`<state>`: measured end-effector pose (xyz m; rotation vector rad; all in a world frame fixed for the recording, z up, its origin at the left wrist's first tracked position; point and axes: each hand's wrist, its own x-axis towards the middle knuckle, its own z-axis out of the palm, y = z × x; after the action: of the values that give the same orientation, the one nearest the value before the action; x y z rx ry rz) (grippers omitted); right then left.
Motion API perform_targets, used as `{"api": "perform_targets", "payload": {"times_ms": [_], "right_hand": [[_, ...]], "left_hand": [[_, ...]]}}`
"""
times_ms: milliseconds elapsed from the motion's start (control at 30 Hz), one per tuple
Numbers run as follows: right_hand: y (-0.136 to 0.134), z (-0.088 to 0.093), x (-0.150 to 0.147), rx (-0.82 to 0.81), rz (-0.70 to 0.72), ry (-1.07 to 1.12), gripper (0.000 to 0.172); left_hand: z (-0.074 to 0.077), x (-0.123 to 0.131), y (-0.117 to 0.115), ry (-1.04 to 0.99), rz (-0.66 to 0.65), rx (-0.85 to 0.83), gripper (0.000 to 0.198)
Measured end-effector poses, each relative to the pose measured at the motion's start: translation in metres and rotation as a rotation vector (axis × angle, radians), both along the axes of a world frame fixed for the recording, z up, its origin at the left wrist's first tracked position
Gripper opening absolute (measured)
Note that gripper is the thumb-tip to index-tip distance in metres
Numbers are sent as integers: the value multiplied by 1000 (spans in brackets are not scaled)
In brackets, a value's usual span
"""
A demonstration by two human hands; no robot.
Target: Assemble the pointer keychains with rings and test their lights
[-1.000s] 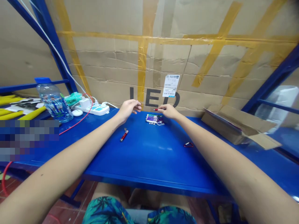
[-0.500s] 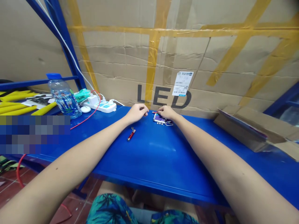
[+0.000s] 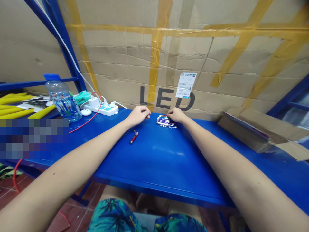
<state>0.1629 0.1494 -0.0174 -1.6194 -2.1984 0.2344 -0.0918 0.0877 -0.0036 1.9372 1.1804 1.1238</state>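
Fronting taped cardboard (image 3: 112,74), blue table (image 3: 154,164) under penlights (image 3: 163,120), left fingers (image 3: 146,112) and right fingers (image 3: 170,112) curled, grasp unclear

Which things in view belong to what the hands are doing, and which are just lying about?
Likely in use:
row of small metallic tubes, right hand at its far side
left hand, left of the row
loose red tube, lying apart

Seemingly just lying about:
plastic bottle
power strip
open cardboard box
yellow items
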Motion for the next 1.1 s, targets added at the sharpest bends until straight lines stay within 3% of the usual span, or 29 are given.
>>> {"api": "perform_targets", "payload": {"times_ms": [500, 633, 700, 767, 833, 933, 1033, 1100], "right_hand": [[-17, -1, -5, -16, -37, 59, 26], [-19, 0, -9, -14, -16, 57, 27], [-19, 0, -10, -10, -11, 61, 28], [-18, 3, -9, 15, -25, 73, 31], [-19, 10, -6, 58, -50, 92, 35], [-29, 24, 0, 155, -83, 154, 35], [-57, 34, -2, 265, -59, 190, 32], [-87, 34, -13, 330, 40, 131, 31]], "left_hand": [[-1, 1, -1, 62, -7, -18, 18], [5, -8, -6, 285, 8, 150, 18], [11, -18, -9, 442, -52, 201, 16], [17, -29, -10, 553, -171, 101, 16], [25, -40, -12, 621, -290, -109, 19], [34, -52, -16, 669, -376, -352, 28], [41, -56, -22, 670, -420, -464, 40], [43, -56, -26, 687, -436, -480, 42]]}}
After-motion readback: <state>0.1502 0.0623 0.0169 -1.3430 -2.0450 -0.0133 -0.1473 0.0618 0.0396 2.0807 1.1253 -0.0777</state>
